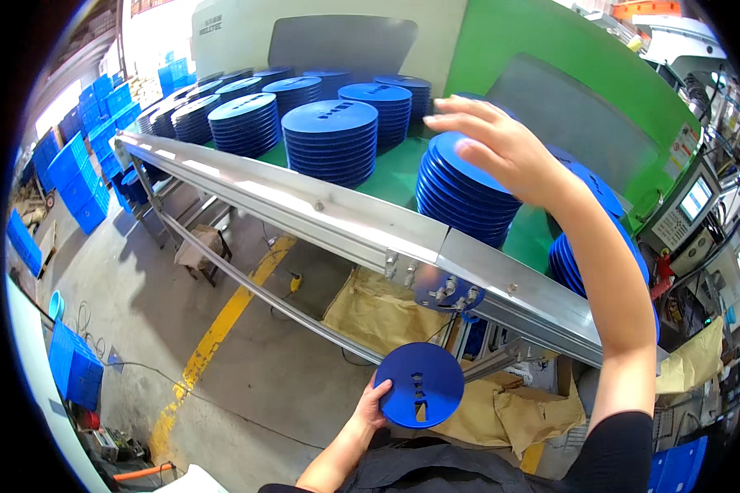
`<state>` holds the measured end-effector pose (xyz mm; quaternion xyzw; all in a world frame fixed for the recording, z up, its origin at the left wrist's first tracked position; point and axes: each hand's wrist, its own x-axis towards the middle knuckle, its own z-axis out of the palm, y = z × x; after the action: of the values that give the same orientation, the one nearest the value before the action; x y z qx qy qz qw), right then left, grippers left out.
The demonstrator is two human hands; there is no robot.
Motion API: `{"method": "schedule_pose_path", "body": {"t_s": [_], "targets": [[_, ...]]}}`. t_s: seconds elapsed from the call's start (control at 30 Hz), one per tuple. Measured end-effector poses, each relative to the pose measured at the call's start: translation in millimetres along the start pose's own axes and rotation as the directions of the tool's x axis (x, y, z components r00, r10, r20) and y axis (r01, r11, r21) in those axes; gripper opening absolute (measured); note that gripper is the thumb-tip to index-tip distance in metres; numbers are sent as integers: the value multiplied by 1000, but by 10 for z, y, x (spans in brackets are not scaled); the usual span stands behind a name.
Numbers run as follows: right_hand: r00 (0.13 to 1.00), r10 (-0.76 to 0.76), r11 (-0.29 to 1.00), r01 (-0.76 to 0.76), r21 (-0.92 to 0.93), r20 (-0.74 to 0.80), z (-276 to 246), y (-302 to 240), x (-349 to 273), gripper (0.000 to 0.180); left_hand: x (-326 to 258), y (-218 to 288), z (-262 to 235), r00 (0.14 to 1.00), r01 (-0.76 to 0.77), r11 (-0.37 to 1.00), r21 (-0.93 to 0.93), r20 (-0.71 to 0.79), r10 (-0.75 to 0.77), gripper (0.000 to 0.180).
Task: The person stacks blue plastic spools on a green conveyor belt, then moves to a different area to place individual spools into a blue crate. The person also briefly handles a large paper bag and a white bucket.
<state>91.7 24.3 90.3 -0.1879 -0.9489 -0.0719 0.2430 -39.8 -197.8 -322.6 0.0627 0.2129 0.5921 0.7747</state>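
Observation:
My left hand (373,403) grips a round blue plastic disc (436,378) by its left edge, low in front of my body. Small cut-outs run down the disc's middle. High on the right, my right hand (501,148) is raised over a stack of blue discs (460,193) on the green conveyor belt (395,177). Its fingers are stretched out and apart, with nothing in them; whether a fingertip touches the top disc I cannot tell. Left of that stack stands another tall stack of discs (330,144), and more discs (584,189) lie partly behind my right forearm.
A metal rail (321,201) edges the conveyor, with bolts and fittings on its side. Several more disc stacks (244,123) stand farther left. A green machine (543,57) is behind, a control panel (686,205) at right. Blue crates (78,185) and a small stool (201,246) stand left.

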Motion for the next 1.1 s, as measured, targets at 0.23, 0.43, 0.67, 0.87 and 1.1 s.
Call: {"method": "schedule_pose_path", "body": {"t_s": [0.23,0.43,0.67,0.87,1.1], "targets": [[893,109,991,-64,-118,436,-465,-1631,-1912,41,125,-403,162,946,282,944,173,116,-304,62],[165,976,66,-841,537,140,-248,-2673,-4351,42,111,-1224,555,775,495,708,504,112,-622,70],[-540,841,-17,-35,999,-4,665,-5262,-5968,83,-1053,-3333,1361,163,448,189,874,128,-978,74],[-934,351,289,177,941,67,306,-6666,-6393,63,-2538,-5015,1560,-308,235,-178,955,-101,-946,70],[-982,172,575,168,801,82,520,-7137,-7389,54,-3020,-6233,1743,-391,166,-258,952,-177,-903,66]]}}
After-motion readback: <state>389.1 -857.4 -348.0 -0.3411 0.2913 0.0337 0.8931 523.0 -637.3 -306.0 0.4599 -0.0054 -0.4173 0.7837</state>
